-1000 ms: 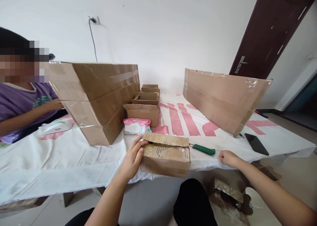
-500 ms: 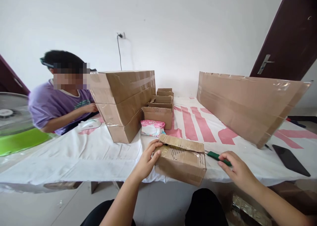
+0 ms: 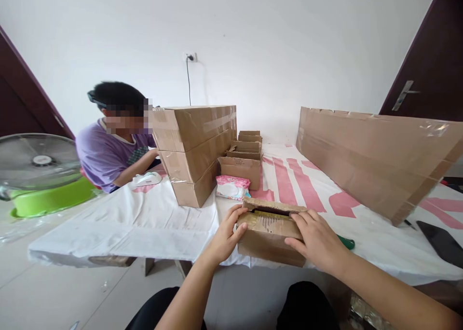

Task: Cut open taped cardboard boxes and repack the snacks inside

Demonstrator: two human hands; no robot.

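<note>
A small brown cardboard box (image 3: 269, 245) sits at the front edge of the table, its taped top slit lengthwise and a flap standing slightly raised along the far side. My left hand (image 3: 229, 231) grips its left end, fingers over the top and thumb on the near edge. At the right end, my right hand (image 3: 314, 238) is closed on the box, fingertips at the gap under the flap and thumb on the front. The contents are hidden in shadow. Beside my right wrist lies a green-handled knife (image 3: 347, 242) on the cloth, its blade out of sight.
Stacked long cartons (image 3: 198, 149) stand left of centre, with open small boxes (image 3: 240, 168) beside them and a wipes pack (image 3: 233, 187) in front. A tall carton wall (image 3: 365, 158) and a phone (image 3: 439, 240) are at right. Another person (image 3: 115, 146) sits at left near a fan (image 3: 39, 161).
My right hand has let go of the green-handled knife, now on the table, and moved left onto the box. The gap under the flap is wider. The view has shifted left.
</note>
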